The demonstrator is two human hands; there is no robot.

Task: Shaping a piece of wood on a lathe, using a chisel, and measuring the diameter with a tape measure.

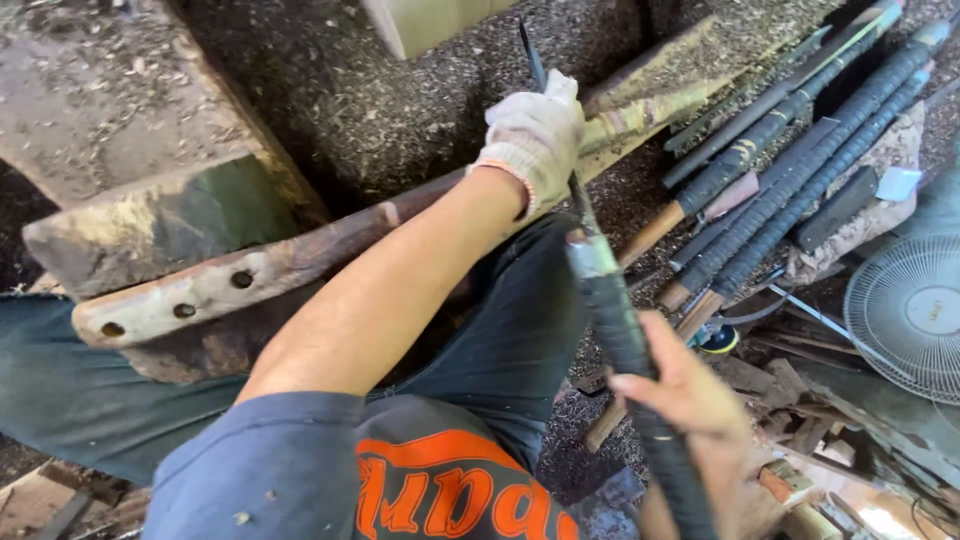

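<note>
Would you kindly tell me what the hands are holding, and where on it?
Both hold one long knife: the bare right hand grips its black wrapped handle, and the gloved left hand clasps the thin blade.

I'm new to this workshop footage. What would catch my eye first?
At centre, a gloved left hand grips a thin blade while the bare right hand holds its black-wrapped handle. Upper right, more wrapped handles lie piled; a fan sits at the right edge.

wrapped tools (800,170) right of plank (260,275), fan (910,315) far right
</note>
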